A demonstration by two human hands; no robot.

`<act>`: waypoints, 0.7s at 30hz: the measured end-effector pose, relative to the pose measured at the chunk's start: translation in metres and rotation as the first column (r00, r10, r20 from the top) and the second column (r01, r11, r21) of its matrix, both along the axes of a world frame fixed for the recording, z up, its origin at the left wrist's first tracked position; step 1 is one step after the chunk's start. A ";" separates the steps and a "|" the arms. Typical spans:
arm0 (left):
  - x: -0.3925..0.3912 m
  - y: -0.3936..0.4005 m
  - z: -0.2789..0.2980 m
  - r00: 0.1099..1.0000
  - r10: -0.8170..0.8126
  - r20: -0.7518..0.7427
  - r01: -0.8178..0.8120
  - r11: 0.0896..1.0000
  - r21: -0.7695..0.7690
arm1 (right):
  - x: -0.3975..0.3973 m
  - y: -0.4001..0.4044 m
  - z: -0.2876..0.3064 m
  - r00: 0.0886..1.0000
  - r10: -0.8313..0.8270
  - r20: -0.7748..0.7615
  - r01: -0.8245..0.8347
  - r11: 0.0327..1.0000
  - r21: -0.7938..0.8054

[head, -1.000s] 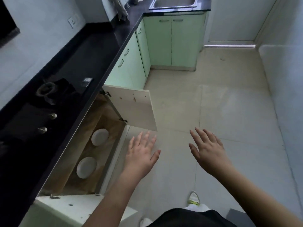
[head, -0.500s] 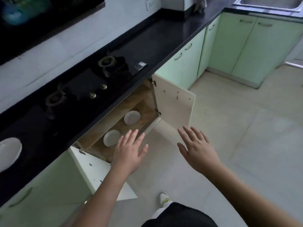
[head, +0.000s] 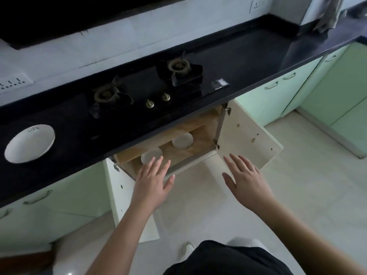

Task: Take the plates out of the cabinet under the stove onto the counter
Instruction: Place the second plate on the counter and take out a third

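Observation:
The cabinet under the stove (head: 198, 153) stands open, both doors swung out. Two white plates lie on its wooden floor: the left plate (head: 149, 155) and the right plate (head: 182, 140). A third white plate (head: 29, 143) rests on the black counter (head: 248, 56) at far left. My left hand (head: 152, 182) hovers flat with fingers spread just in front of the cabinet, its fingertips over the near edge of the left plate. My right hand (head: 245, 180) is open too, over the floor beside the right door (head: 248, 135). Neither hand holds anything.
A black two-burner gas stove (head: 151, 86) with two brass knobs sits in the counter above the cabinet. The left door (head: 127, 197) sticks out toward my legs. Pale green cabinets run along both sides. A cloth (head: 327, 14) hangs at the far right corner.
The view has swung left to face the stove and counter. Both open hands have come closer to the cabinet; the left one now reaches the left plate's edge. The plates have not moved.

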State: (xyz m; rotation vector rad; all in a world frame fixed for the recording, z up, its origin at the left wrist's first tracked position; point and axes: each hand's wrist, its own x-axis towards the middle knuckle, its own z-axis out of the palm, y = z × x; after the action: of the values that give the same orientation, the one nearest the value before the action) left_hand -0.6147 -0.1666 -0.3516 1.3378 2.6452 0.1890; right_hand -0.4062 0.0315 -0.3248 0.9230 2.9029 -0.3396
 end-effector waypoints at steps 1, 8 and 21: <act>-0.003 0.002 -0.001 1.000 0.024 -0.001 -0.024 1.000 -0.001 | -0.007 0.006 0.000 1.000 0.017 -0.005 -0.017 1.000 -0.012; -0.004 0.022 -0.012 0.974 0.226 -0.010 -0.226 0.972 -0.069 | -0.057 0.060 -0.015 0.968 0.248 -0.022 -0.249 0.967 -0.058; 0.040 0.067 -0.003 0.876 0.482 -0.001 -0.481 0.874 -0.066 | -0.122 0.099 -0.018 0.804 0.590 -0.066 -0.594 0.795 -0.127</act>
State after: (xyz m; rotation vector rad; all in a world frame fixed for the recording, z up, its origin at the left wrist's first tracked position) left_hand -0.5752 -0.0999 -0.3544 0.6270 2.8928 0.1714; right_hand -0.5286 0.1304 -0.3424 -0.0442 2.9379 -0.4885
